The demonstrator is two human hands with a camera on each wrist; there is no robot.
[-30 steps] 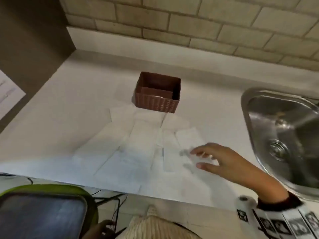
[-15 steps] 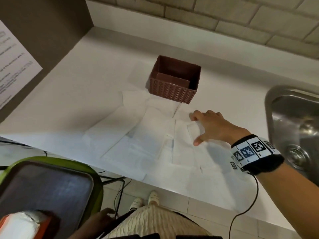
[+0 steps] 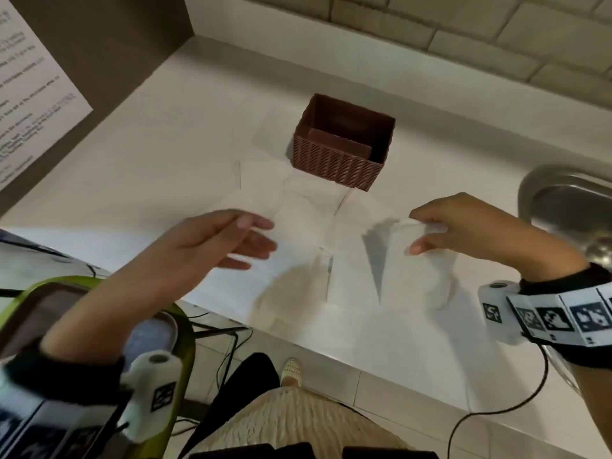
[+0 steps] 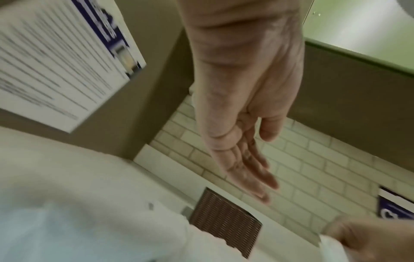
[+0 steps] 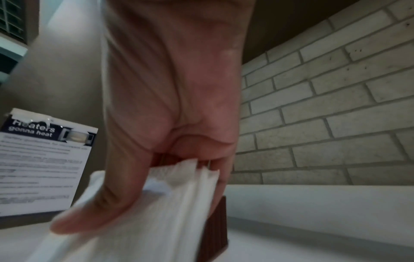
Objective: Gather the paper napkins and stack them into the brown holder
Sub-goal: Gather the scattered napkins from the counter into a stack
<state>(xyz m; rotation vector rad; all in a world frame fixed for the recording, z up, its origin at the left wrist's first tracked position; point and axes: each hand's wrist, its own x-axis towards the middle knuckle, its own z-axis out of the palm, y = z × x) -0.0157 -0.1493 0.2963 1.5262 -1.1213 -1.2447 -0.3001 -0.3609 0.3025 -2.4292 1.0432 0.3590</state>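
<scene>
The brown ribbed holder point(image 3: 344, 144) stands at the back of the white counter, seemingly with nothing in it; it shows too in the left wrist view point(image 4: 226, 219) and partly behind the napkin in the right wrist view point(image 5: 218, 230). Several white paper napkins point(image 3: 298, 226) lie spread in front of it. My right hand point(image 3: 420, 233) pinches a white napkin point(image 3: 410, 260) between thumb and fingers and holds its top edge off the counter point(image 5: 174, 198). My left hand point(image 3: 251, 236) hovers over the left napkins with fingers straight point(image 4: 253, 170) and holds nothing.
A steel sink point(image 3: 569, 207) lies to the right of my right hand. A brick wall point(image 3: 463, 31) runs behind the counter point(image 3: 149, 154). A printed notice point(image 3: 29, 87) hangs on the left wall. A green chair point(image 3: 66, 293) stands below the counter's front edge.
My right hand went from pressing on the right napkin to pinching it and lifting its edge. My left hand rose from below the counter and now hovers over the left napkins.
</scene>
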